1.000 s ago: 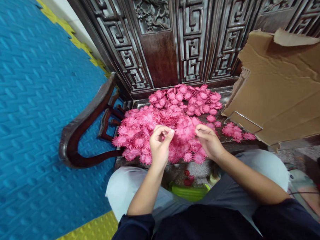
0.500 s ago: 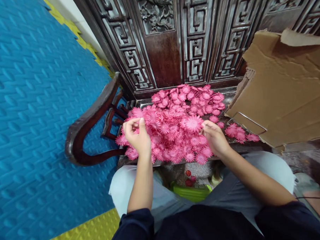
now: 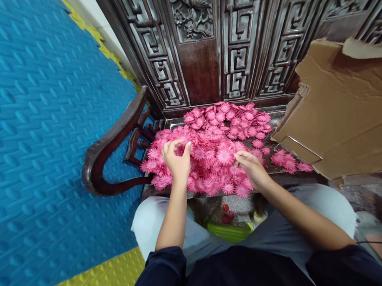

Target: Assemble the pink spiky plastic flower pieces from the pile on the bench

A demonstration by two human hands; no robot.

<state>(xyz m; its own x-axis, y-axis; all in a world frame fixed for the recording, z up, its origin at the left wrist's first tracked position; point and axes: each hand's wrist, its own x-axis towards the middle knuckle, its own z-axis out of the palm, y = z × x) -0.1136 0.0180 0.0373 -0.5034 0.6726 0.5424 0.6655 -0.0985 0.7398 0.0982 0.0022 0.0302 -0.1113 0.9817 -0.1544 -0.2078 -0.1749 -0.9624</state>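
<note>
A large heap of pink artificial flower heads (image 3: 208, 177) with thin pointed petals covers the seat of a dark wooden bench. My right hand (image 3: 253, 169) pinches one pink flower head (image 3: 226, 155) by its edge and holds it above the heap, its face turned up. Over the left part of the heap is my left hand (image 3: 178, 159), thumb and fingers curved but apart. Nothing shows between those fingertips.
At left the bench's curved armrest (image 3: 97, 155) juts over a blue foam mat (image 3: 35, 153). A carved backrest (image 3: 198, 71) rises behind the heap. Torn cardboard (image 3: 347, 112) stands at right near a few loose flowers (image 3: 285, 159). Something bright green (image 3: 228, 232) sits below the bench.
My left hand has moved right, toward the heap's middle, and its thumb and fingers have spread apart. My right hand has shifted slightly left and down with the flower head.
</note>
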